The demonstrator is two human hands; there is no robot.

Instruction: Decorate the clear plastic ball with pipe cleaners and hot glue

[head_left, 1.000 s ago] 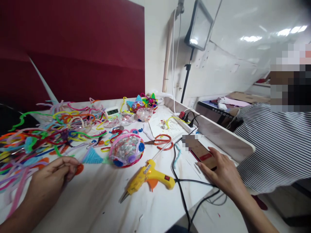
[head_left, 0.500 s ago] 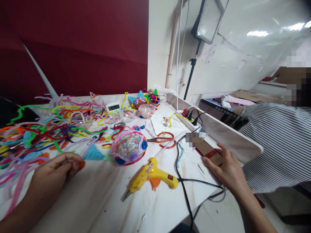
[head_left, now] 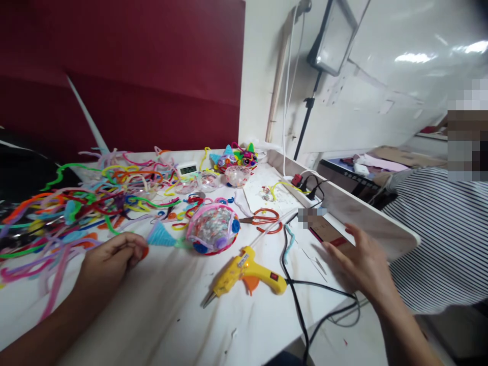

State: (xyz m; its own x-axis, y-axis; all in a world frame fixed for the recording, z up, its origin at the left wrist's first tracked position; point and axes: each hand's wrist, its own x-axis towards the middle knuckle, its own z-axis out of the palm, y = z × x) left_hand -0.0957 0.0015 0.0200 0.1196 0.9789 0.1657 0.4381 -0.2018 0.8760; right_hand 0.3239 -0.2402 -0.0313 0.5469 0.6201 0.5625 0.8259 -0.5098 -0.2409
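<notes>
Single view, head camera: worn on the person's head, it looked forward and down over a marble-patterned table from its near edge; left hand and right hand were close, maroon backdrop and panel lamp farther.

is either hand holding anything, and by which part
Left hand pinches a small orange piece by one edge. Right hand is at the phone; grip unclear.

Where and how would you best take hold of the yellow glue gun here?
Best, I'd judge, by the handle of the yellow glue gun, the right hand coming down from the right. The gun lies on its side with the handle reaching right, while the metal nozzle points to the near left, away from that grip. The orange trigger juts out beside the handle.
</notes>
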